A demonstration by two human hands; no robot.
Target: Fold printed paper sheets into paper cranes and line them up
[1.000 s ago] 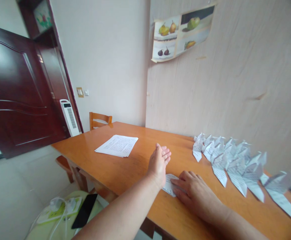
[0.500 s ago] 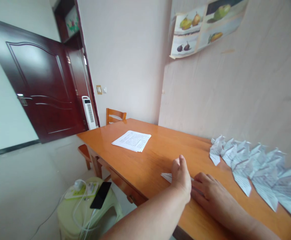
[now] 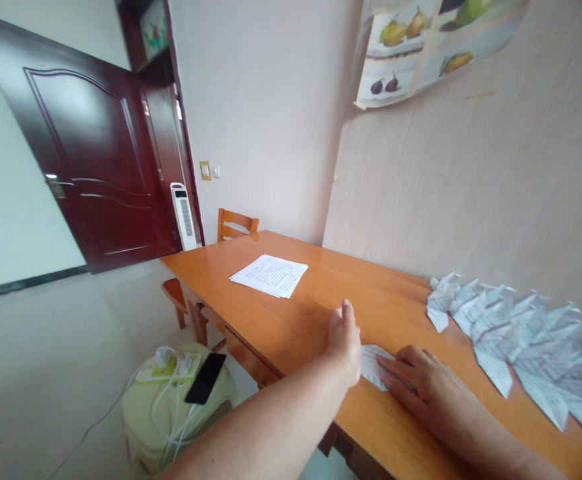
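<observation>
A small folded piece of printed paper [image 3: 372, 365] lies on the wooden table between my two hands. My right hand [image 3: 423, 380] rests flat on its right part, fingers stretched out and covering that side. At the paper's left edge stands my left hand [image 3: 345, 343], its side down against the table and its thumb pointing up; most of its other fingers are hidden from this angle. To the right, rows of folded paper pieces [image 3: 501, 327] stand interlocked along the wall. A stack of printed sheets [image 3: 269, 275] lies farther back on the table.
Left of the table [image 3: 355, 283], a pale green stool [image 3: 141, 413] carries a power strip [image 3: 191, 368], white cables and a black phone [image 3: 205, 379]. A wooden chair [image 3: 238, 221] stands at the far end, near a white tower-shaped appliance [image 3: 183, 217] and a dark red door [image 3: 81, 153].
My left hand has slid left along the folded paper, uncovering more of its middle. My right hand stays on the paper. The whole view has shifted slightly.
</observation>
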